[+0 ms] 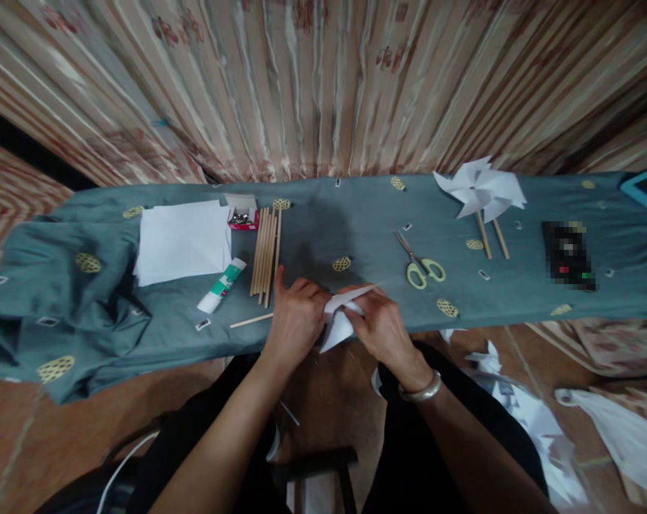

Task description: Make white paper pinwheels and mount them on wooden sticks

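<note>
My left hand and my right hand meet at the table's front edge. Both are closed on a white folded paper pinwheel, with my right fingers among its blades. A thin wooden stick runs in beneath my left hand; its other end is hidden, and I cannot tell whether it is gripped. Beyond my left hand several wooden sticks lie side by side. Green-handled scissors rest with blades parted, beyond my right hand. White pinwheels on two sticks lie at the back right.
To the left are a stack of white paper, a glue stick and an open red box of small metal pieces. A blurred dark item lies right. White paper pieces are on the floor; a curtain hangs behind.
</note>
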### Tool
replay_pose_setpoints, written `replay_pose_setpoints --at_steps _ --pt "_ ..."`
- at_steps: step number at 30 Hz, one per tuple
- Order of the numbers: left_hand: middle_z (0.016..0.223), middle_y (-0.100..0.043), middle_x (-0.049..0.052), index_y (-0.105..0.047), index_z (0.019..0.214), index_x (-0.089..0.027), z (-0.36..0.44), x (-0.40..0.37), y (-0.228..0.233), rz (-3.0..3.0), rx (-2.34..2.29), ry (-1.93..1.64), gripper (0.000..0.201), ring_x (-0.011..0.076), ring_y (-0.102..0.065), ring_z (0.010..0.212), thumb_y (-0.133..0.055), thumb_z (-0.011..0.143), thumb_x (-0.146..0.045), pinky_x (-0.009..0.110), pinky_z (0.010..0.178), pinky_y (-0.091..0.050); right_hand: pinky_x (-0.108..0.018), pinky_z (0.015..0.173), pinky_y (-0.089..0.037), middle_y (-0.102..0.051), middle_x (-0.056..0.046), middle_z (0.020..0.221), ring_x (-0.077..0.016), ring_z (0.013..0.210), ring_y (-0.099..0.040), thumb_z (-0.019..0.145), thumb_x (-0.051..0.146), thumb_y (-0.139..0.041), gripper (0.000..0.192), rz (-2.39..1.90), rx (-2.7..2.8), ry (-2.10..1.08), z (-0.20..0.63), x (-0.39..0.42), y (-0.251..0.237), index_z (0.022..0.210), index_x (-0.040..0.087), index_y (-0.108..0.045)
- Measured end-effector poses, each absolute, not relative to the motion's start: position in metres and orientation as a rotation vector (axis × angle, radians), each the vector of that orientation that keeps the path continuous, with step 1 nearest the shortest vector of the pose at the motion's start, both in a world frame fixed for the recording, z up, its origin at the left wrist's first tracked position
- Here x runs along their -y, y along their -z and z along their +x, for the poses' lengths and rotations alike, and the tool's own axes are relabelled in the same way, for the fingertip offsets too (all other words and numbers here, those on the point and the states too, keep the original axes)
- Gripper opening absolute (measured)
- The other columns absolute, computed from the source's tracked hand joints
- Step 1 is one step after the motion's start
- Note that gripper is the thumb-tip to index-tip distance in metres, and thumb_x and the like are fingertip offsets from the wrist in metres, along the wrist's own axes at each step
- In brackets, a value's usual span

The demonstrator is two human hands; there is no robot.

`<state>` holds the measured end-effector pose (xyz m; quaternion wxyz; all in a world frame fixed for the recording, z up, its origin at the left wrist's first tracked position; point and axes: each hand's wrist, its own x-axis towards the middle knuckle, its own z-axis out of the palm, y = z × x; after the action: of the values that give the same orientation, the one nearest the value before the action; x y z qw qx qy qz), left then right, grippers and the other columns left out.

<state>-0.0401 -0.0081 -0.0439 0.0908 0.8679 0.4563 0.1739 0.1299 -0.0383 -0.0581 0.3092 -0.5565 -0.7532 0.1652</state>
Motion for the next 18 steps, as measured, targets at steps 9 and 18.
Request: replay_pose_setpoints --at_steps 9,18 --pt "0.080 -0.073 0.005 -0.072 0.078 -0.022 -0.038 -0.001 0.029 2.542 -1.426 -0.534 0.020 0.0245 -0.064 0.085 -0.058 0.089 -0.030 0.060 0.107 -0.028 -0.040 0.095 -0.051 -0.071 -0.010 0.112 -0.0242 0.108 -0.065 0.085 0.032 -0.066 0.034 -1.525 1.830 -0.563 0.138 0.029 0.035 0.117 0.019 -0.064" --pt "0.071 -0.072 0.006 -0.071 0.064 -0.018 -0.046 -0.021 0.022 2.190 -1.522 -0.843 0.024 0.0232 -0.067 0.078 -0.067 0.082 -0.033 0.043 0.096 -0.043 -0.048 0.103 -0.046 -0.066 -0.011 0.125 -0.0269 0.116 -0.060 0.080 0.040 -0.069 0.047 -1.521 1.501 -0.395 0.160 0.022 0.026 0.123 0.021 -0.061"
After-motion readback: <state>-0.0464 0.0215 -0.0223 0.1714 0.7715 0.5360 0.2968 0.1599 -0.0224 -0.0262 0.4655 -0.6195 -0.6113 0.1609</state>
